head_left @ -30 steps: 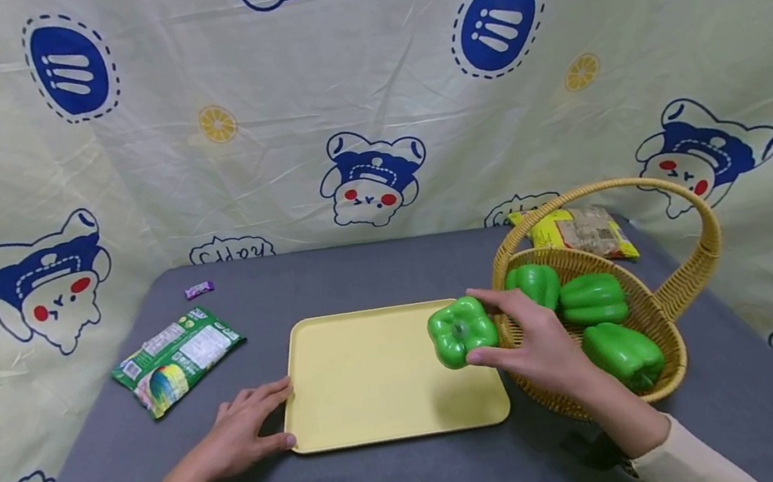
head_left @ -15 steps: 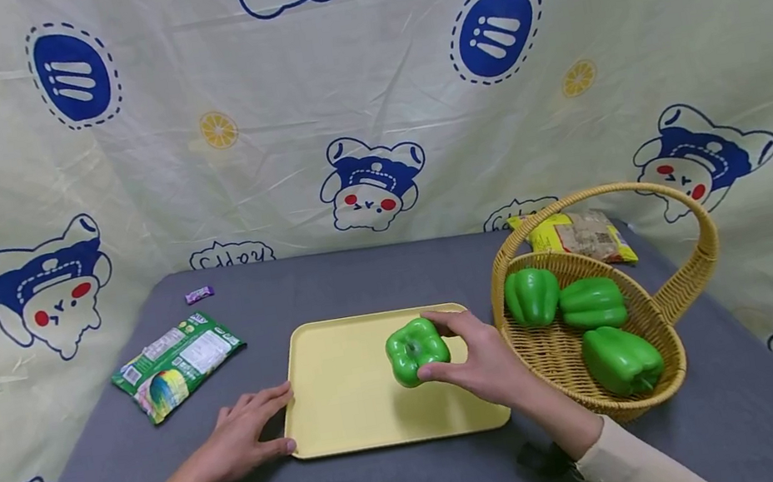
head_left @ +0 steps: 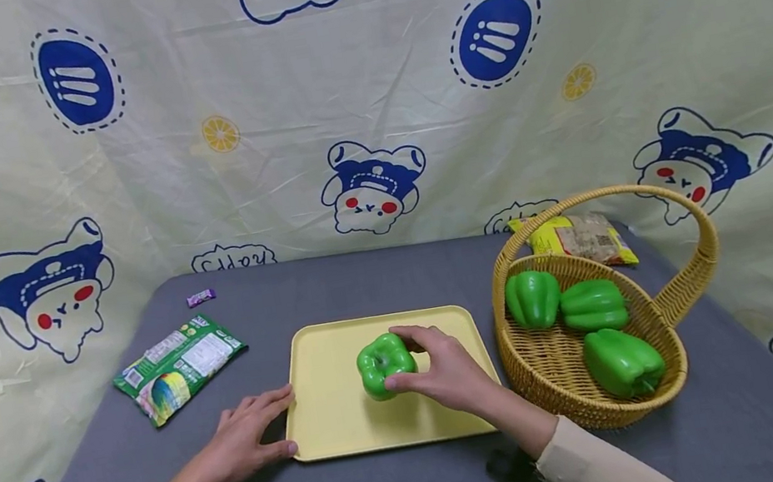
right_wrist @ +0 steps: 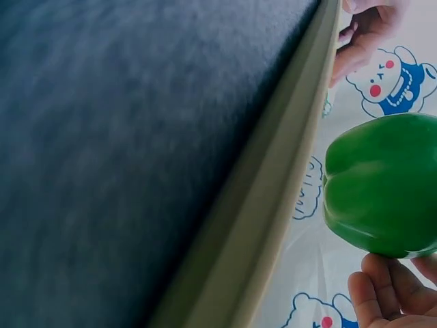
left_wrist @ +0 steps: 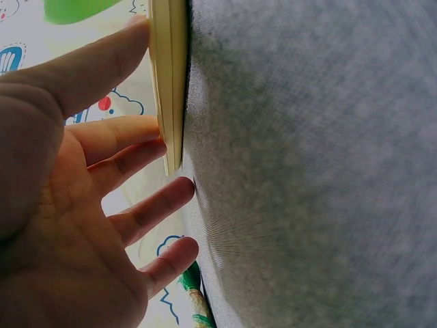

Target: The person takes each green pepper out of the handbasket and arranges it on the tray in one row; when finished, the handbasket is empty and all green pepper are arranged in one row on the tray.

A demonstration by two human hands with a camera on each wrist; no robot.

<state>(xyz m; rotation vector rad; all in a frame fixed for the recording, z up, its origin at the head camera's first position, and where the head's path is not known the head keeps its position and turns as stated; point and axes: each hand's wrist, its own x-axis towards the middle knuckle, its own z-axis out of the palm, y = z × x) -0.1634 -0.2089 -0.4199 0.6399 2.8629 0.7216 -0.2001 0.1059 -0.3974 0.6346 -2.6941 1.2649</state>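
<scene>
A green bell pepper (head_left: 382, 368) is held by my right hand (head_left: 445, 371), thumb at its near side and fingers at its far side. It hangs above the pale yellow tray (head_left: 321, 352), near the middle. In the right wrist view the pepper (right_wrist: 382, 184) appears apart from the tray's rim (right_wrist: 273, 205). My left hand (head_left: 244, 445) rests at the tray's left edge, touching it with thumb and fingertips. The left wrist view has its fingers (left_wrist: 119, 133) fairly straight and spread, some against the tray edge (left_wrist: 171, 89).
At right stands a wicker basket (head_left: 549, 358) with a tall handle, holding three more green bell peppers (head_left: 622, 362). A yellow bag (head_left: 583, 237) lies behind it. On the left are a green snack packet (head_left: 182, 364) and a small purple wrapped piece (head_left: 201, 297).
My right hand has carried the bell pepper leftward, from beside the basket to over the middle of the tray. The left hand has stayed at the tray's edge.
</scene>
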